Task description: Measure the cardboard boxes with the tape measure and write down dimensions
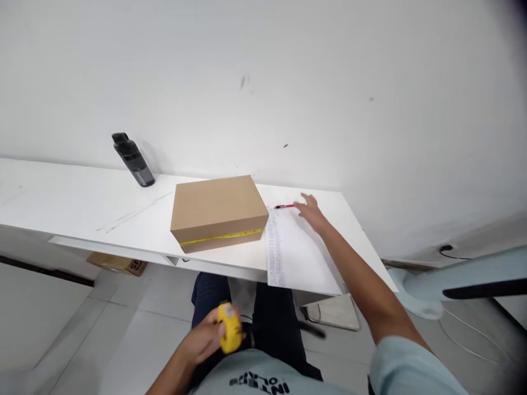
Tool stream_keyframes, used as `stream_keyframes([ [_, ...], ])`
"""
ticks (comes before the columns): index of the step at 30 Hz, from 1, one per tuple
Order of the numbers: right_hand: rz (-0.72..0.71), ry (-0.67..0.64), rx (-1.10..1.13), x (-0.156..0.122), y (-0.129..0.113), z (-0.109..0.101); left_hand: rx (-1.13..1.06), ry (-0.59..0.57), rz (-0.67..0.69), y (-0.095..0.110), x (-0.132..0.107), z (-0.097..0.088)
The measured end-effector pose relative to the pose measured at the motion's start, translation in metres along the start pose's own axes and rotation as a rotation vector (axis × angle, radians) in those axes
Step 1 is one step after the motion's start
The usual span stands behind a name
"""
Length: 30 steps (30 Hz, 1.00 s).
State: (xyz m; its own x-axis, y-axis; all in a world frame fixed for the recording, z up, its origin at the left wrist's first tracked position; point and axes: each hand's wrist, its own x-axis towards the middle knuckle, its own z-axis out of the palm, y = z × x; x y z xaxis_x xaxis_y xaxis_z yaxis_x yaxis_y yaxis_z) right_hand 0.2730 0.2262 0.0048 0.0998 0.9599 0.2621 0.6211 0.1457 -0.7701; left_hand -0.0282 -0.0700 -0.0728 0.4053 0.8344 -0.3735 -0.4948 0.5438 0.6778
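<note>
My left hand (203,336) is closed around a yellow tape measure (229,328), held low over my lap and slightly blurred. Over the upper part of a paper sheet (307,247), my right hand (312,212) has its fingers apart. Its fingertips are at the end of a red pen (285,206), which lies near the sheet's top edge; whether they touch it is hard to tell. Handwriting runs down the left side of the paper. Left of it sits a closed brown cardboard box (220,206), with a yellow strip (224,237) along its front side.
A dark bottle (134,159) stands at the back of the white desk (82,192), near the wall. Below the desk are another cardboard box (117,263) and a pale flat object (333,312). A light blue rounded object (424,296) stands right of the desk.
</note>
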Motion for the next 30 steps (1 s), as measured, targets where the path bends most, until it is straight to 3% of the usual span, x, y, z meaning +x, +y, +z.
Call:
stream_keyframes([
  [2,-0.049,-0.191,0.096,-0.055,-0.017,-0.002,-0.147,0.271,0.047,-0.008,-0.045,-0.033],
  [4,-0.186,-0.634,0.301,-0.124,-0.034,0.007,-0.243,0.482,0.081,-0.014,-0.068,-0.048],
  [6,-0.216,-1.039,0.399,-0.190,-0.050,0.028,-0.251,0.564,0.115,-0.015,-0.067,-0.044],
  [7,-0.183,-1.187,0.444,-0.216,-0.056,0.041,-0.219,0.560,0.138,-0.014,-0.059,-0.035],
  [8,-0.117,-1.227,0.507,-0.237,-0.062,0.056,-0.163,0.539,0.167,-0.010,-0.047,-0.023],
  [10,-0.051,-1.002,0.638,-0.260,-0.070,0.082,0.009,0.492,0.266,0.002,-0.019,0.004],
  [12,0.058,-0.675,0.777,-0.263,-0.073,0.098,0.270,0.416,0.388,0.022,0.007,0.029],
  [14,0.168,-0.432,0.887,-0.253,-0.072,0.099,0.527,0.244,0.455,0.046,0.024,0.047],
  [15,0.199,-0.370,0.921,-0.246,-0.070,0.093,0.679,0.183,0.496,0.058,0.029,0.054],
  [18,0.233,-0.346,0.941,-0.230,-0.060,0.063,1.093,0.028,0.595,0.087,0.037,0.067],
  [19,0.227,-0.342,0.916,-0.227,-0.055,0.052,1.157,0.025,0.616,0.093,0.040,0.069],
  [22,0.182,-0.314,0.780,-0.227,-0.041,0.029,1.151,0.186,0.627,0.098,0.045,0.072],
  [25,0.193,-0.339,0.756,-0.234,-0.031,0.023,1.041,0.312,0.460,0.089,0.045,0.073],
  [28,0.222,-0.379,0.805,-0.242,-0.029,0.028,0.952,0.244,0.238,0.079,0.040,0.072],
  [30,0.203,-0.401,0.786,-0.246,-0.031,0.033,0.906,0.220,0.182,0.074,0.036,0.069],
])
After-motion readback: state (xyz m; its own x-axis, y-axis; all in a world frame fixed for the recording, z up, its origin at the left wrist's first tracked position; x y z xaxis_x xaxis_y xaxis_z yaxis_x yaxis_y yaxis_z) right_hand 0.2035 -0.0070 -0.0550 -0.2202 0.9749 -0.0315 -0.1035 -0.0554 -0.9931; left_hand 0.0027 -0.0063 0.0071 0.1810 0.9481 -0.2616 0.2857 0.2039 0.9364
